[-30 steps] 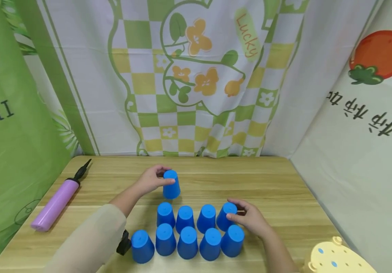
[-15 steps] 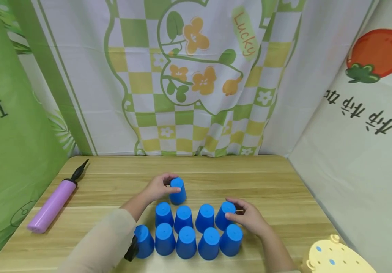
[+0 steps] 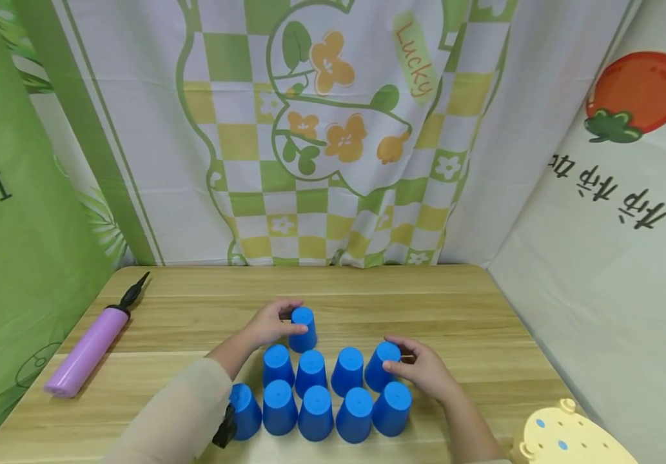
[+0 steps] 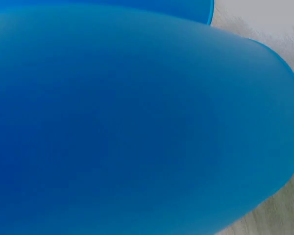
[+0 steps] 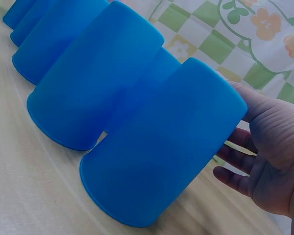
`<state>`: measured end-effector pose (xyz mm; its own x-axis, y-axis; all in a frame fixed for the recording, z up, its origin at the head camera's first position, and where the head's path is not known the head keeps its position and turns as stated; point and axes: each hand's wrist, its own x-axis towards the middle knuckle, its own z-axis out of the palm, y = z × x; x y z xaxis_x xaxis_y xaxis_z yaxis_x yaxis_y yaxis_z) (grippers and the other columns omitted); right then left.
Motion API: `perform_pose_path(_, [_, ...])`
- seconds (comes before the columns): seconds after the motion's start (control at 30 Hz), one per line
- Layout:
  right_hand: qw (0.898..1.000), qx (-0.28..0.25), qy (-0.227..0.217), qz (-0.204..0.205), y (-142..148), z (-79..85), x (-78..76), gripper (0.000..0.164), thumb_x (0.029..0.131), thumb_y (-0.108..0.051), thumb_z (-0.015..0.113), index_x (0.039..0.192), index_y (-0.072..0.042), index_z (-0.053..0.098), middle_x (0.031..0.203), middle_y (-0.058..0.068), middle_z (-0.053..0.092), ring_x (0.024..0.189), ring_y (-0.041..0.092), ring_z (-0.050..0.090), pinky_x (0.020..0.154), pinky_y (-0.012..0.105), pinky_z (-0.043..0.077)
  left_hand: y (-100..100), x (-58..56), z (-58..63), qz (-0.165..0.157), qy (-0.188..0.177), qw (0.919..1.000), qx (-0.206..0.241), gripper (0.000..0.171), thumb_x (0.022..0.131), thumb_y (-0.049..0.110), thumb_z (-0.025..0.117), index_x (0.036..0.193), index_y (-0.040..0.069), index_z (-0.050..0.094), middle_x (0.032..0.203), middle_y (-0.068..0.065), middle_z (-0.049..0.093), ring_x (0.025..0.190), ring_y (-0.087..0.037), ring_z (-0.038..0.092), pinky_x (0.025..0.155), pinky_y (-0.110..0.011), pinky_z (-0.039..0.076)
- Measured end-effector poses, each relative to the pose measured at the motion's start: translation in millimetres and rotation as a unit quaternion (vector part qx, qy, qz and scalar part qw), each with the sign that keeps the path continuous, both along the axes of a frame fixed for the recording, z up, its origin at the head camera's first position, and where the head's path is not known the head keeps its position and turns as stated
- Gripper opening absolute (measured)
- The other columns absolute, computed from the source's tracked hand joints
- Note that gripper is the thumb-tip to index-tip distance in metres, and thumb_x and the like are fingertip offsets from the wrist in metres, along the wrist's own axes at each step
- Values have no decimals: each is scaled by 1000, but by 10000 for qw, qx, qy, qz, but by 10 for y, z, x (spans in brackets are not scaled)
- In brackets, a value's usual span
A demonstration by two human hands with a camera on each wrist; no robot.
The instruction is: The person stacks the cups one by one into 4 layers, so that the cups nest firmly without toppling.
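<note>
Cups (image 3: 347, 374) stand so close on the desk (image 3: 425, 306) that the rear cup (image 3: 307, 341), held in the left hand (image 3: 271, 324), could knock neighbours if slid nearer. The right hand (image 3: 424, 372) grips the second row's right-end cup (image 3: 380, 368); whether the rear cup touches down is unclear.

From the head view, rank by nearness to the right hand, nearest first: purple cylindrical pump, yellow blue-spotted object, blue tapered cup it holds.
1. Blue tapered cup, in the right hand
2. Yellow blue-spotted object, lower right
3. Purple cylindrical pump, far left

one cup (image 3: 304, 334) is behind two rows of cups (image 3: 316, 415).
</note>
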<state>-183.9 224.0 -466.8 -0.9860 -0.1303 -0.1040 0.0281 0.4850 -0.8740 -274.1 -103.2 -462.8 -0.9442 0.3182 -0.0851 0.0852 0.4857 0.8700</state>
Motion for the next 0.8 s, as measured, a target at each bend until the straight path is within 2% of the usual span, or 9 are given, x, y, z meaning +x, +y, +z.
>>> perform_pose_path(0.2, [9997,203,124,-75,16,56,-53,57,87,-32,74,137,-10,56,134,16,60,115,31,61,94,46,53,-215,62,43,183,-36,9995,258,61,87,29,75,140,10,51,141,-16,55,128,-34,53,105,-51,45])
perform_pose_path(0.33, [9992,298,193,-170,22,99,-106,57,88,-34,73,138,-13,56,132,15,61,118,34,59,94,45,54,-419,170,90,261,105,9985,464,57,88,27,74,138,9,53,140,-18,55,126,-34,55,103,-49,48])
perform_pose_path(0.57, [9993,142,307,-185,-37,231,-238,58,88,-35,73,138,-14,55,132,15,59,122,37,55,91,43,56,-761,489,136,194,270,9976,601,56,90,29,72,137,6,53,136,-17,59,126,-36,55,106,-49,45])
perform_pose_path(0.8, [9988,181,447,-96,-158,364,-363,59,88,-36,73,140,-13,54,132,16,59,123,38,55,92,44,55,-959,822,86,42,264,9978,614,56,91,26,71,137,2,52,135,-21,58,126,-39,55,106,-51,44])
